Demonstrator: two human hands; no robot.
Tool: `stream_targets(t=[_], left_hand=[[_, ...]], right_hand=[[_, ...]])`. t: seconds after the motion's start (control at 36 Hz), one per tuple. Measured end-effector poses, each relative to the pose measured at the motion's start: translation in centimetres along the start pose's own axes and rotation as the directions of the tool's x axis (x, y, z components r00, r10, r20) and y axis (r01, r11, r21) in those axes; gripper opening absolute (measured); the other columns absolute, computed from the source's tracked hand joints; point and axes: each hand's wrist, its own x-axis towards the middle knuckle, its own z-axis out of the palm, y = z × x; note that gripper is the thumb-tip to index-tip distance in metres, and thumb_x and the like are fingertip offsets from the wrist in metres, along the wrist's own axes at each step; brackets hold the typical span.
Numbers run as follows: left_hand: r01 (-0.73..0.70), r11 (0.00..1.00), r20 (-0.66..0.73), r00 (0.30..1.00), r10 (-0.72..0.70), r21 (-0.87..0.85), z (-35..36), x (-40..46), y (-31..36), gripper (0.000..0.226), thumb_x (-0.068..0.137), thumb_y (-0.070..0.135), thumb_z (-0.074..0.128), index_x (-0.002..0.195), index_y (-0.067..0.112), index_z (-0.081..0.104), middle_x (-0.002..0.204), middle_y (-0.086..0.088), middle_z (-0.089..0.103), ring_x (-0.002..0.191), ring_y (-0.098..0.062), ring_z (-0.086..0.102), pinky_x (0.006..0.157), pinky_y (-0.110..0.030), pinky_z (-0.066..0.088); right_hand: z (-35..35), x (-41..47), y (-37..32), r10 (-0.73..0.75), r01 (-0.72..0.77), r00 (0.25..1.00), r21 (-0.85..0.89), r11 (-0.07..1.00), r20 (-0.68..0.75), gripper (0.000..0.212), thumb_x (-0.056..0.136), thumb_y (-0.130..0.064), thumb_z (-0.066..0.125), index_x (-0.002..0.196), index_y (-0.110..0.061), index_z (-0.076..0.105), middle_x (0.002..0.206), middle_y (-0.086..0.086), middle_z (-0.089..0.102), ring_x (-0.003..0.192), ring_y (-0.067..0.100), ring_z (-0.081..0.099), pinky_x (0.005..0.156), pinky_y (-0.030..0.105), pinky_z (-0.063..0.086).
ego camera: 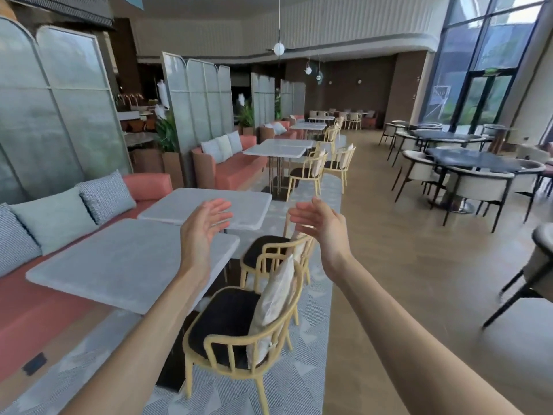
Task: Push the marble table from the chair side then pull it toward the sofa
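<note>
**Both hands up and spread, nothing held, above the near marble table**

Your left hand (201, 227) is raised with the palm turned inward and the fingers straight and fanned, gripping nothing. Your right hand (318, 221) mirrors it, palm facing the left one, fingers loosely extended, and it is empty too. The two hands are apart, with a clear gap between them, and neither touches any surface.

In the view your left hand overlaps the right corner of the pale grey square marble table (119, 262); whether it is directly over the top or short of it cannot be told. Your right hand hangs to the right of that table, above the pair of cream rattan chairs with black seats.

The nearer chair (236, 333) stands just beside the table's right edge, a pale cushion (273, 298) propped upright against its back. The second chair (270, 253) sits just beyond it. On the table's far side runs the coral-pink sofa (36, 307), with grey and patterned cushions (54, 218) leaning on its backrest. A second marble table (209, 206) of the same kind stands just behind the first, their edges close together. Under the table and chairs lies a grey patterned rug (299, 369); beyond it, to the table's right, is wooden flooring with dark round tables (472, 160) well apart.
</note>
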Motion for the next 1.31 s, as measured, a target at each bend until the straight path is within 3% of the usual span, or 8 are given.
stream_targets(t=[0.19, 0.31, 0.47, 0.58, 0.75, 0.92, 1.08, 1.31], left_hand=[[-0.085, 0.996, 0.044, 0.995, 0.085, -0.01, 12.7, 9.9, -5.9, 0.041, 0.105, 0.028, 0.042, 0.122, -0.002, 0.064, 0.118, -0.016, 0.071, 0.107, -0.03, 0.068, 0.095, -0.039, 0.054], [-0.117, 0.993, 0.043, 0.992, 0.118, -0.035, 20.7, 16.7, -7.8, 0.041, 0.106, 0.027, 0.04, 0.123, -0.003, 0.063, 0.119, -0.02, 0.069, 0.111, -0.036, 0.066, 0.1, -0.045, 0.051], [-0.159, 0.986, 0.056, 0.985, 0.163, -0.056, 30.8, 26.1, -11.1, 0.036, 0.106, 0.025, 0.041, 0.115, 0.001, 0.066, 0.116, -0.019, 0.07, 0.108, -0.034, 0.067, 0.097, -0.042, 0.053], [-0.149, 0.984, 0.043, 0.987, 0.153, -0.093, 36.6, 32.6, -15.4, 0.039, 0.105, 0.023, 0.042, 0.121, -0.006, 0.063, 0.118, -0.023, 0.069, 0.107, -0.035, 0.067, 0.097, -0.043, 0.052], [-0.162, 0.98, 0.075, 0.982, 0.172, -0.115, 44.2, 43.1, -25.2, 0.033, 0.104, 0.027, 0.044, 0.113, 0.006, 0.069, 0.114, -0.016, 0.073, 0.106, -0.032, 0.069, 0.094, -0.04, 0.054], [-0.125, 0.982, 0.061, 0.989, 0.135, -0.141, 52.7, 56.0, -32.8, 0.035, 0.094, 0.038, 0.051, 0.107, 0.012, 0.07, 0.105, -0.008, 0.076, 0.097, -0.023, 0.071, 0.079, -0.029, 0.057], [-0.149, 0.981, 0.062, 0.985, 0.158, -0.128, 61.7, 67.8, -37.8, 0.027, 0.103, 0.023, 0.048, 0.104, 0.011, 0.071, 0.1, -0.007, 0.077, 0.092, -0.022, 0.072, 0.076, -0.027, 0.059], [-0.182, 0.979, -0.007, 0.983, 0.182, -0.092, 71.4, 81.5, -47.7, 0.024, 0.097, 0.024, 0.052, 0.095, 0.012, 0.073, 0.088, -0.004, 0.075, 0.083, -0.019, 0.07, 0.074, -0.03, 0.058]], right_hand=[[-6.1, 14.6, -0.6, -0.094, 0.094, 0.996, 0.039, 0.995, -0.01, 0.039, 0.104, -0.03, 0.045, 0.1, -0.003, 0.072, 0.102, 0.017, 0.076, 0.1, 0.033, 0.071, 0.092, 0.042, 0.055], [-9.8, 24.2, -2.2, -0.132, 0.131, 0.991, 0.063, 0.989, 0.01, 0.036, 0.104, -0.029, 0.045, 0.097, -0.006, 0.072, 0.101, 0.016, 0.076, 0.101, 0.032, 0.071, 0.092, 0.041, 0.055], [-14.7, 37.4, -3.5, -0.159, 0.158, 0.987, 0.09, 0.983, 0.008, 0.036, 0.104, -0.028, 0.045, 0.098, -0.005, 0.073, 0.1, 0.016, 0.077, 0.099, 0.029, 0.073, 0.09, 0.038, 0.056], [-17.8, 45.7, -2.2, -0.18, 0.179, 0.984, 0.091, 0.98, 0.012, 0.038, 0.104, -0.028, 0.045, 0.102, -0.001, 0.072, 0.102, 0.018, 0.076, 0.1, 0.032, 0.072, 0.09, 0.038, 0.055], [-22.0, 59.9, 2.0, -0.184, 0.182, 0.983, 0.102, 0.978, 0.01, 0.039, 0.105, -0.027, 0.045, 0.105, 0.002, 0.071, 0.104, 0.021, 0.075, 0.103, 0.036, 0.07, 0.085, 0.035, 0.056], [-25.4, 76.0, 4.5, -0.169, 0.168, 0.986, 0.09, 0.982, 0.001, 0.041, 0.104, -0.03, 0.046, 0.106, 0.003, 0.071, 0.103, 0.018, 0.076, 0.101, 0.03, 0.072, 0.087, 0.039, 0.057], [-29.1, 91.1, 5.2, -0.204, 0.203, 0.979, 0.096, 0.974, -0.006, 0.038, 0.103, -0.029, 0.048, 0.103, 0.001, 0.072, 0.1, 0.015, 0.077, 0.099, 0.029, 0.072, 0.091, 0.044, 0.057], [-35.2, 110.9, 9.1, -0.275, 0.27, 0.958, 0.07, 0.96, 0.076, 0.034, 0.103, -0.023, 0.046, 0.096, -0.003, 0.073, 0.098, 0.014, 0.077, 0.1, 0.031, 0.072, 0.094, 0.045, 0.055]])
